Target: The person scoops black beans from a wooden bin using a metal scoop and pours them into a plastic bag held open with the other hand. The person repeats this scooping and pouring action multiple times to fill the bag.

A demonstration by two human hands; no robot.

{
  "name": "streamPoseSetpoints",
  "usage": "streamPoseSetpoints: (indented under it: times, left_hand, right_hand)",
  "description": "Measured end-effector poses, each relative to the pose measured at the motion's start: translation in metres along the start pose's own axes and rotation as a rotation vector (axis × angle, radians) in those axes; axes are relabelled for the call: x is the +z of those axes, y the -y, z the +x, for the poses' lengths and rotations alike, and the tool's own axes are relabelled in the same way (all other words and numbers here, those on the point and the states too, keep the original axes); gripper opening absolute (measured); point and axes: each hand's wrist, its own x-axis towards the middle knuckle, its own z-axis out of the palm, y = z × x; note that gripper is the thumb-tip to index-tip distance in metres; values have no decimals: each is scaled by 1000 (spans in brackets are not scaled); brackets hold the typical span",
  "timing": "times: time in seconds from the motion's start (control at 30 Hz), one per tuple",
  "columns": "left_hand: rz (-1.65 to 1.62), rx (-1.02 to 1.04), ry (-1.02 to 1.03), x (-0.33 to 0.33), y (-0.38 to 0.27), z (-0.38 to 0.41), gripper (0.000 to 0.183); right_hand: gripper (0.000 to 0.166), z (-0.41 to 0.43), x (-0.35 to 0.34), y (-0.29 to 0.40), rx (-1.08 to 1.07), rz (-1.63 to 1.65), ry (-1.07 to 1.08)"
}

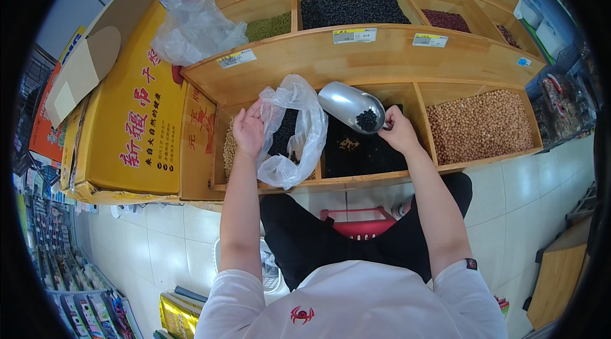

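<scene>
My left hand [249,131] is palm up at the left rim of a clear plastic bag [312,136], its fingertips partly hidden by the film. The bag's mouth gapes upward, and black beans [282,131] lie inside. My right hand [400,131] grips the handle of a shiny metal scoop [346,100]. A small heap of black beans [367,120] sits in the scoop near the handle end. The scoop's lip points towards the bag's right side. Below the scoop is a wooden compartment with a dark layer [367,157] and a pale patch.
Right of it, a wooden bin holds tan peanuts or beans [482,124]. Behind stand bins of green beans [269,26], black beans [355,9] and dark red beans [446,20]. A yellow carton [143,114] flanks the left. Under the bins is a red basket [363,224].
</scene>
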Motion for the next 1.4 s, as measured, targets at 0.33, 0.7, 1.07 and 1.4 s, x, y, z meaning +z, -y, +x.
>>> streamPoseSetpoints:
  times: [0.33,0.7,1.07,1.4]
  left_hand:
    - [23,14,-16,6,-1,-2,66]
    - [-92,-38,5,8,-5,-2,63]
    - [-103,-28,-27,11,-5,-2,61]
    - [-73,-29,-32,7,-4,0,62]
  right_hand:
    - [32,-13,-29,68,-176,265,11]
    - [21,-65,-52,207,-276,-641,107]
    - [15,-72,-42,217,-344,-808,132]
    - [12,-74,-49,220,-363,-799,106]
